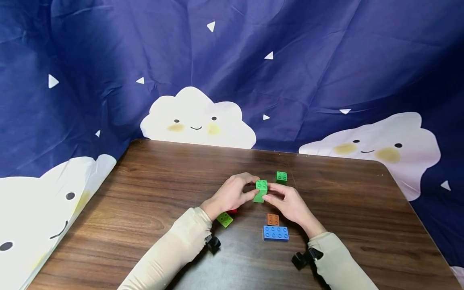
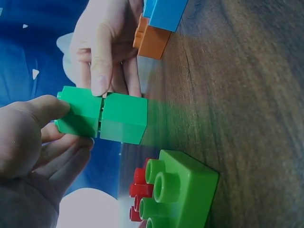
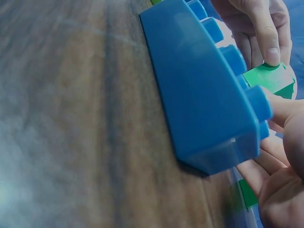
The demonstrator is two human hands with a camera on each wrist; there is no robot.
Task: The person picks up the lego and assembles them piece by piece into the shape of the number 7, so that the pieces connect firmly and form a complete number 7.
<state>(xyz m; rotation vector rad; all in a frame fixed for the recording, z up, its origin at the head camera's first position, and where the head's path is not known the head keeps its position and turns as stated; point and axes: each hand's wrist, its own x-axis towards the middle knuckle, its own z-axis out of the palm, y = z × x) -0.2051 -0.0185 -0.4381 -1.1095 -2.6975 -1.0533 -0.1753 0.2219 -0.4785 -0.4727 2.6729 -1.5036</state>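
Two green toy building bricks stand one over the other between the hands, a narrow dark seam showing where they meet. The left hand (image 1: 229, 194) pinches the upper green brick (image 2: 78, 111) between thumb and fingers. From the other side, the right hand (image 1: 293, 204) holds the stack, its thumb at the seam beside the lower green brick (image 2: 124, 118) and its fingers partly hidden behind. In the head view the lower brick is close over the wooden table.
Near the right wrist lie an orange brick (image 1: 273, 219) and a longer blue brick (image 1: 276, 233). A lime brick (image 1: 225, 219) and a mostly hidden red brick (image 1: 232, 211) are by the left wrist. Another green brick (image 1: 281, 177) stands farther back on the table (image 1: 174, 173).
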